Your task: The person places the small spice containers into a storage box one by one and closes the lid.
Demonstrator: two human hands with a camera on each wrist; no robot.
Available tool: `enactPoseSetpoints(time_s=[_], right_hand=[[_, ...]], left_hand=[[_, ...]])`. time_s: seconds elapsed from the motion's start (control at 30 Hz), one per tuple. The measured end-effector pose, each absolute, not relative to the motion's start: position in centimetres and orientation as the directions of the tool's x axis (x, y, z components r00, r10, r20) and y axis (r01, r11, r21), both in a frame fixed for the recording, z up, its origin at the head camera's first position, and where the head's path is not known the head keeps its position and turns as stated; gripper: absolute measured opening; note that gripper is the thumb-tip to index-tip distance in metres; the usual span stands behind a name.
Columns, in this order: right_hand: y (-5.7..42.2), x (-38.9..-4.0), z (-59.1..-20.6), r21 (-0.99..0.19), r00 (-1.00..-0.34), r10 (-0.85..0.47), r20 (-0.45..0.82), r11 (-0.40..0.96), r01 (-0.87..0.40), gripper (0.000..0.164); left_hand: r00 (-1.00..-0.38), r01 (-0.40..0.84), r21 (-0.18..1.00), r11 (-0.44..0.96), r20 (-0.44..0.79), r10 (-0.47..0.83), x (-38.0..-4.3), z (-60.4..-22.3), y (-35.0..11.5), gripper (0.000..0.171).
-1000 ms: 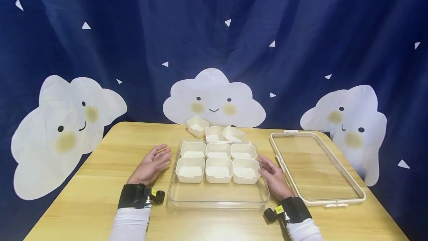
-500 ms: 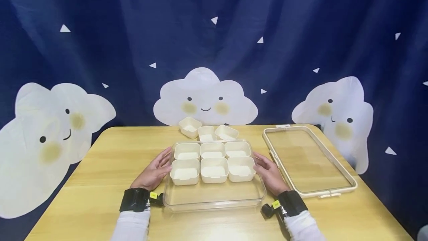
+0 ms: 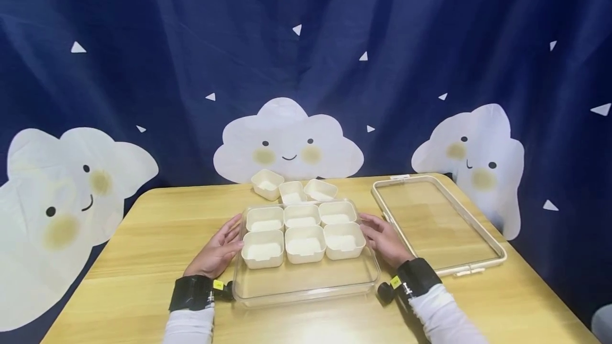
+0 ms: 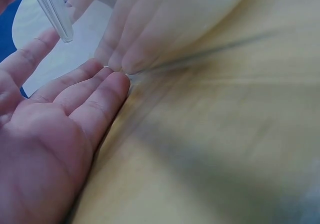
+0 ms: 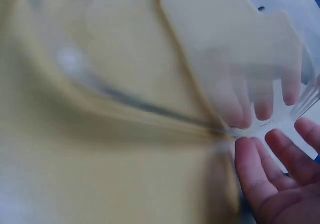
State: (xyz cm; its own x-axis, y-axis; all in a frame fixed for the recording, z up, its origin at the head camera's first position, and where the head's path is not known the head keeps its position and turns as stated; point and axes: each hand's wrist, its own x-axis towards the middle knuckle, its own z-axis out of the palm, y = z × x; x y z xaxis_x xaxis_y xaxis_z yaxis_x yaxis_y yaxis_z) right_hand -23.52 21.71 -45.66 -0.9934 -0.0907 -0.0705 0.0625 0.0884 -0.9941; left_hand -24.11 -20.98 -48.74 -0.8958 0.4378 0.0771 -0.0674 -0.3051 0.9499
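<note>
A clear plastic box (image 3: 306, 280) stands on the table, holding several small cream cups (image 3: 306, 243) in two rows toward its far side. On its left my left hand (image 3: 216, 251) touches the wall, thumb near the rim. Seen from the left wrist, the left hand's fingers (image 4: 105, 101) lie fairly straight against the clear wall, which mirrors them. My right hand (image 3: 384, 240) is at the opposite wall. In the right wrist view its fingertips (image 5: 245, 146) meet or nearly meet that wall, fingers extended. The right thumb is not clearly visible.
Behind the box, 3 more cream cups (image 3: 292, 192) sit near the table's far edge, the left one tilted. A clear lid with a cream frame (image 3: 478, 222) lies to the right, close to my right hand. A blue curtain (image 3: 306, 68) with clouds hangs behind the table (image 3: 134, 280).
My left hand has moved right, from beside the box to touching its wall. The right hand stays at the right wall. The head view has turned slightly right.
</note>
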Motion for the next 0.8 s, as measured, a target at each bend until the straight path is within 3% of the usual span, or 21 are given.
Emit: enactPoseSetpoints(time_s=[0.3, 0.8], right_hand=[[22.2, -26.0, -43.4, -0.978, -0.994, -0.096, -0.060, 0.204, 0.039, 0.054], [21.3, -30.9, -41.8, -0.917, -0.987, -0.158, -0.019, 0.395, -0.046, 0.047]], left_hand=[[-0.899, -0.079, 0.952, -0.296, 0.060, 0.433, -24.2, -48.8, -21.0, 0.081], [-0.902, -0.098, 0.948, -0.302, 0.044, 0.430, -23.9, -48.6, -20.9, 0.081]])
